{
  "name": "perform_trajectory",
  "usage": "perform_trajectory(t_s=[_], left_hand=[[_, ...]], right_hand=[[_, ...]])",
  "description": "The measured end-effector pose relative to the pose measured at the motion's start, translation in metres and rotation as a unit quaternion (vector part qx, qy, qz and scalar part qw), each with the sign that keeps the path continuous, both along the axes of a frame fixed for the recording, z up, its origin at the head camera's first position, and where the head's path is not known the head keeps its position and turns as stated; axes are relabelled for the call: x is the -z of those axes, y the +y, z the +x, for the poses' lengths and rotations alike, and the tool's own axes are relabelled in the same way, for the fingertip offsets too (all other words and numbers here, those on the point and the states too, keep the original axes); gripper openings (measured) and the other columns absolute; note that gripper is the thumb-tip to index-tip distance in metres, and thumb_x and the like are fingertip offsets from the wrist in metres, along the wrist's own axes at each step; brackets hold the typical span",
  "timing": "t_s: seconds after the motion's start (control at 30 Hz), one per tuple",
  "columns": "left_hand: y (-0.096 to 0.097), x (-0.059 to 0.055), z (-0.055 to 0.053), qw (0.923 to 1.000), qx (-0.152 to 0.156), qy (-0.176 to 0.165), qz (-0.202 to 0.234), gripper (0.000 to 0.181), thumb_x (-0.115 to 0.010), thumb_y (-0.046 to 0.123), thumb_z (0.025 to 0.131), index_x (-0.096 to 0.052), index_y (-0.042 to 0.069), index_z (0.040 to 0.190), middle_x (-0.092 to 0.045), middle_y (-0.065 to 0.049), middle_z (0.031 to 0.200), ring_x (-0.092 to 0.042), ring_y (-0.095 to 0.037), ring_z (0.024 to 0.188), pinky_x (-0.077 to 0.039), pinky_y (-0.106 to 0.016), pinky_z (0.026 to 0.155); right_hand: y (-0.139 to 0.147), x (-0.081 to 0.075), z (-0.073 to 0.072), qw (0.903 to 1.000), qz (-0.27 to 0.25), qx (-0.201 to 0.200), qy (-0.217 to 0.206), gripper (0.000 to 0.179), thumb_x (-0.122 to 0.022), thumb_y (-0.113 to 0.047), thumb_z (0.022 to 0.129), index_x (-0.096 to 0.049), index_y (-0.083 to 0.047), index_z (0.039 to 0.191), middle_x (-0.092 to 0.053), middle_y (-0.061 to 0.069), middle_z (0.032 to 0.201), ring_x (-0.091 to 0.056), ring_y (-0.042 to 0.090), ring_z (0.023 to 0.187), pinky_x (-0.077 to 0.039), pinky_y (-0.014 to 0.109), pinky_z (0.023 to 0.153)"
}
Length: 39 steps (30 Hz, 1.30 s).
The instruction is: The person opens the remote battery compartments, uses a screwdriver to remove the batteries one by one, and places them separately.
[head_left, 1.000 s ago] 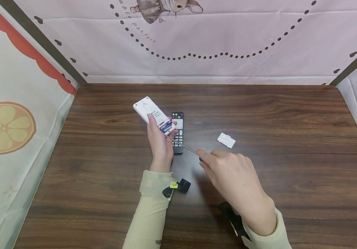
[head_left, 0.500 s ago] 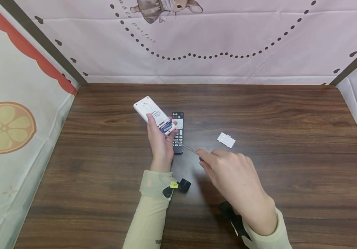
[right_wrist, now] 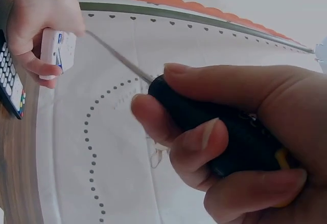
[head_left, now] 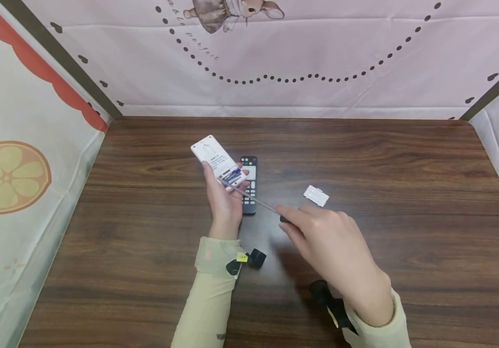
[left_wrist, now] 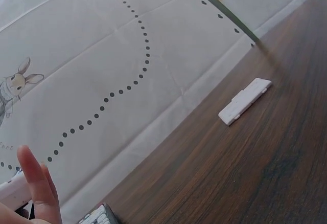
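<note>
Leftward of the black remote, and partly over its edge, I see the left grip holding the white device back side up, at a slant. The thumb lies along one edge and fingers curl round the other, so the hold looks firm. The uncovered bay is at the device's end nearest the remote, with something blue in it, perhaps batteries. Across the remote runs the shaft of the screwdriver; its tip reaches the device beside the thumb, though I cannot tell whether it touches. To the remote's right, well apart, the white cover lies on the bench. Right and nearer than the remote, the right grip is wrapped round the screwdriver's handle.

I judge this to be prying at the bay. I'd brace the device, keep the tip clear of the thumb, seat it under one end of the contents, then lever in small, slow lifts; a hard shove could slip into the left fingers.
</note>
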<state>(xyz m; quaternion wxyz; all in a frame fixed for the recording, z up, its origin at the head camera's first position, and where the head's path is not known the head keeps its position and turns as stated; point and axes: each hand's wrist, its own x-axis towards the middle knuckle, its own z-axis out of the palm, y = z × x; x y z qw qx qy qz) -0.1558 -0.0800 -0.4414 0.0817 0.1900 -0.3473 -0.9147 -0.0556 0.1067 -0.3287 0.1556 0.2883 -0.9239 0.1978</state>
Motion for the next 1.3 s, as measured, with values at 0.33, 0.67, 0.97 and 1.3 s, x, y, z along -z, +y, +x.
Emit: perform_trajectory(t_s=[0.33, 0.67, 0.97, 1.3], left_hand=[[0.008, 0.002, 0.000, 0.9978, 0.059, 0.030, -0.008, 0.041, -0.047, 0.034, 0.092, -0.040, 0.009, 0.124, -0.052, -0.020, 0.106, -0.062, -0.024, 0.080, -0.050, -0.021, 0.050], [0.031, 0.006, 0.003, 0.9811, 0.118, 0.005, -0.153, 0.046, -0.051, 0.013, 0.090, -0.027, 0.018, 0.130, -0.047, -0.025, 0.119, -0.059, -0.031, 0.092, -0.054, -0.031, 0.058], [0.058, 0.005, 0.004, 0.8946, 0.180, 0.011, -0.409, 0.060, -0.052, 0.007, 0.087, -0.020, 0.019, 0.136, -0.052, -0.015, 0.099, -0.061, -0.030, 0.069, -0.053, -0.038, 0.050], [0.065, 0.012, -0.004, 0.6846, 0.113, 0.000, -0.720, 0.065, -0.058, 0.014, 0.083, -0.024, 0.017, 0.138, -0.051, -0.013, 0.116, -0.057, -0.028, 0.089, -0.048, -0.041, 0.068]], right_hand=[[0.024, 0.000, -0.013, 0.9986, -0.038, 0.035, 0.010, 0.029, -0.064, -0.020, 0.082, -0.063, -0.014, 0.110, -0.064, -0.001, 0.082, -0.059, 0.015, 0.062, -0.046, 0.035, 0.050], [0.059, 0.003, -0.026, 0.9920, -0.072, 0.100, -0.028, 0.032, -0.061, -0.021, 0.085, -0.060, -0.017, 0.117, -0.065, 0.001, 0.098, -0.060, 0.016, 0.077, -0.046, 0.036, 0.065], [0.077, 0.009, -0.038, 0.9815, -0.077, 0.150, -0.091, 0.031, -0.057, -0.025, 0.088, -0.059, -0.019, 0.118, -0.063, 0.003, 0.108, -0.059, 0.024, 0.095, -0.043, 0.043, 0.078], [0.086, 0.031, -0.060, 0.9677, -0.067, 0.171, -0.173, 0.034, -0.047, -0.028, 0.093, -0.054, -0.016, 0.123, -0.060, 0.008, 0.113, -0.055, 0.031, 0.100, -0.040, 0.049, 0.081]])
